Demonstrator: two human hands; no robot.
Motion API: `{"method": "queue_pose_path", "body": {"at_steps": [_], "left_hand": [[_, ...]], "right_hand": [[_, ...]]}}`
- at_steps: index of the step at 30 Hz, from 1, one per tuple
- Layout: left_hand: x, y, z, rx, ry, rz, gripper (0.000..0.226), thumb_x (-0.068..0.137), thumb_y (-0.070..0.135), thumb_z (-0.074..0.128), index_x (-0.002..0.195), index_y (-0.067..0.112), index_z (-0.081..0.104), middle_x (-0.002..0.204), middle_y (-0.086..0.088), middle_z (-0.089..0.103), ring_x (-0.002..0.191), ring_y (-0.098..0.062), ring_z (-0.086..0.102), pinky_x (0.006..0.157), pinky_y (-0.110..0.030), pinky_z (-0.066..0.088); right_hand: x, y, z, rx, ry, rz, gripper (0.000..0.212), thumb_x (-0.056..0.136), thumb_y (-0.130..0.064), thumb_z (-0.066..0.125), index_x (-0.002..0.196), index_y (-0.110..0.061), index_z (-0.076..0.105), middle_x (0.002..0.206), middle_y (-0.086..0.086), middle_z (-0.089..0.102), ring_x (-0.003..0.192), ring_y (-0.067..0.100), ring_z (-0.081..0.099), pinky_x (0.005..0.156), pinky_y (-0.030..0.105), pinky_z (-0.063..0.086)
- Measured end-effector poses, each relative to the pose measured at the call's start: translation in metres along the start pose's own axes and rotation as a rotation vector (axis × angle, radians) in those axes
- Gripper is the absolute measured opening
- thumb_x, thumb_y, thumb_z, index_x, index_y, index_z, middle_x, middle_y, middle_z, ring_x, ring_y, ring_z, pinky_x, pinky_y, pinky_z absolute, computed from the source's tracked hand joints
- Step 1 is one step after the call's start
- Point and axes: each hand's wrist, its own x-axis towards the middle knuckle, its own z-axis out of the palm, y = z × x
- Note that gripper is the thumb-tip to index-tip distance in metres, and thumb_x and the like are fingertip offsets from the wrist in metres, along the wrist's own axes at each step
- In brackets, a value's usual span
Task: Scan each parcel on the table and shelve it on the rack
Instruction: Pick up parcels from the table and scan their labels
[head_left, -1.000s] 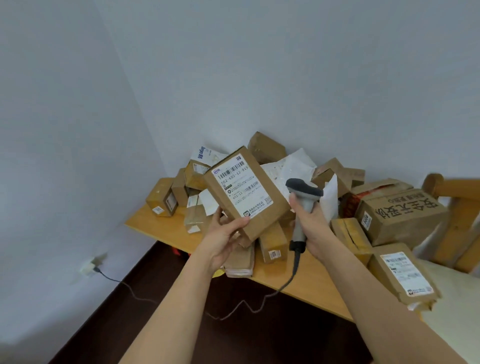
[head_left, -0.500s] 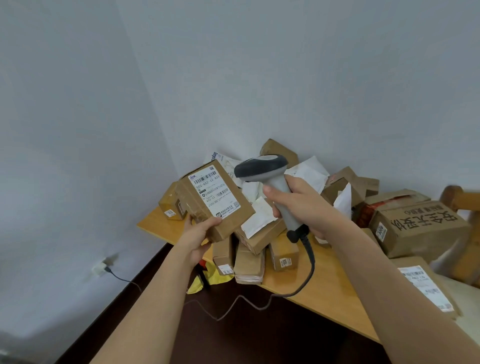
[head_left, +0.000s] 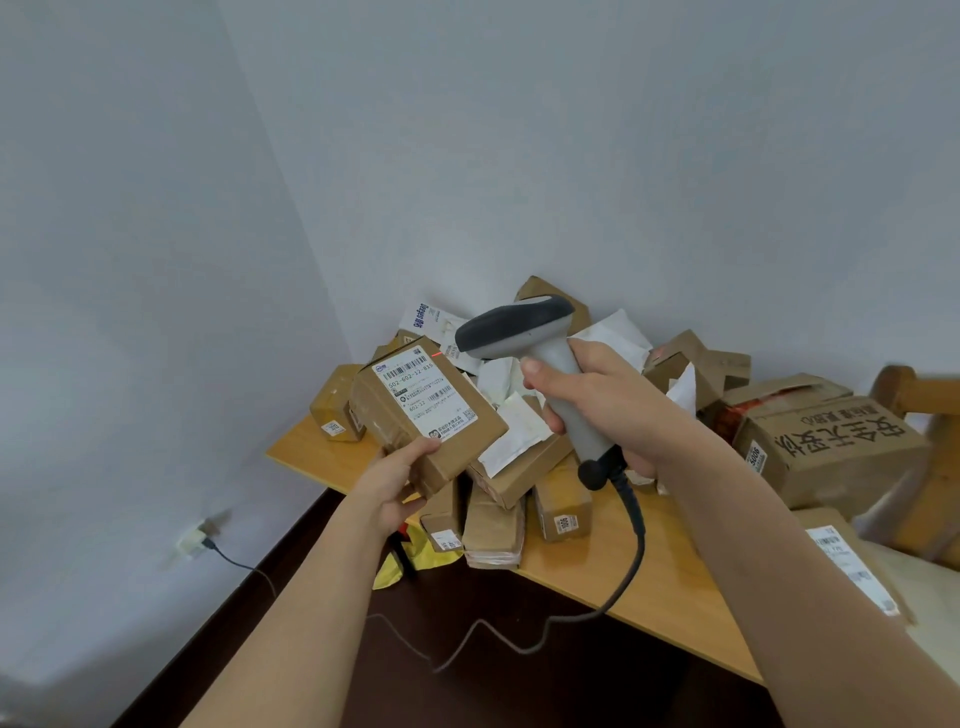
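Observation:
My left hand grips the near corner of a brown cardboard parcel with a white barcode label facing up. It is held above the table's left end. My right hand is wrapped round the handle of a grey corded scanner, whose head points left at the parcel. A small red light spot shows at the label's far edge. Behind both lies a heap of cardboard parcels on the wooden table. No rack is in view.
A large box with printed characters sits at the right, with a labelled parcel in front of it. A wooden chair stands at the far right. The scanner cable hangs over the table's front edge. A wall socket is low left.
The parcel went down and left, away from my face. The scanner rose and swung left until its head pointed at the label. A red light spot now shows by the barcode.

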Motion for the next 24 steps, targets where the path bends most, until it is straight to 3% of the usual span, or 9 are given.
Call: {"method": "queue_pose_path", "body": {"at_steps": [7, 12, 17, 21, 24], "left_hand": [[-0.002, -0.005, 0.009, 0.005, 0.002, -0.043, 0.045, 0.080, 0.024, 0.078, 0.118, 0.017, 0.056, 0.110, -0.008, 0.064, 0.107, -0.029, 0.061, 0.073, -0.038, 0.054], [-0.004, -0.008, 0.011, 0.001, -0.018, -0.073, 0.028, 0.082, 0.027, 0.076, 0.101, 0.016, 0.058, 0.101, -0.008, 0.065, 0.104, -0.031, 0.061, 0.087, -0.043, 0.055], [-0.011, -0.012, 0.011, 0.002, -0.033, -0.102, 0.034, 0.083, 0.025, 0.077, 0.108, 0.013, 0.057, 0.101, -0.010, 0.064, 0.095, -0.030, 0.063, 0.067, -0.039, 0.054], [-0.018, -0.016, 0.013, 0.004, -0.034, -0.091, 0.038, 0.084, 0.021, 0.075, 0.115, 0.011, 0.055, 0.100, -0.010, 0.062, 0.088, -0.028, 0.061, 0.061, -0.038, 0.051], [-0.023, -0.018, 0.015, -0.006, -0.048, -0.079, 0.043, 0.084, 0.023, 0.075, 0.120, 0.011, 0.054, 0.101, -0.009, 0.063, 0.089, -0.028, 0.062, 0.059, -0.038, 0.051]], "right_hand": [[-0.010, -0.005, -0.010, 0.000, -0.017, 0.000, 0.015, 0.099, -0.036, 0.054, 0.097, -0.022, 0.058, 0.064, -0.002, 0.056, 0.058, 0.005, 0.054, 0.065, 0.023, 0.048], [-0.017, -0.005, -0.012, -0.008, -0.016, 0.012, 0.014, 0.099, -0.036, 0.055, 0.095, -0.023, 0.058, 0.068, 0.001, 0.057, 0.061, 0.008, 0.053, 0.067, 0.025, 0.046], [-0.021, -0.002, -0.014, -0.004, 0.010, 0.032, 0.017, 0.098, -0.038, 0.056, 0.096, -0.022, 0.058, 0.074, 0.004, 0.058, 0.060, 0.008, 0.054, 0.068, 0.028, 0.048], [-0.026, -0.002, -0.018, -0.008, 0.015, 0.046, 0.021, 0.098, -0.039, 0.056, 0.101, -0.019, 0.059, 0.079, 0.007, 0.060, 0.063, 0.011, 0.055, 0.072, 0.031, 0.049], [-0.030, -0.002, -0.017, 0.031, 0.028, 0.046, 0.022, 0.097, -0.039, 0.057, 0.102, -0.018, 0.060, 0.068, 0.002, 0.059, 0.059, 0.008, 0.054, 0.065, 0.025, 0.048]]}}
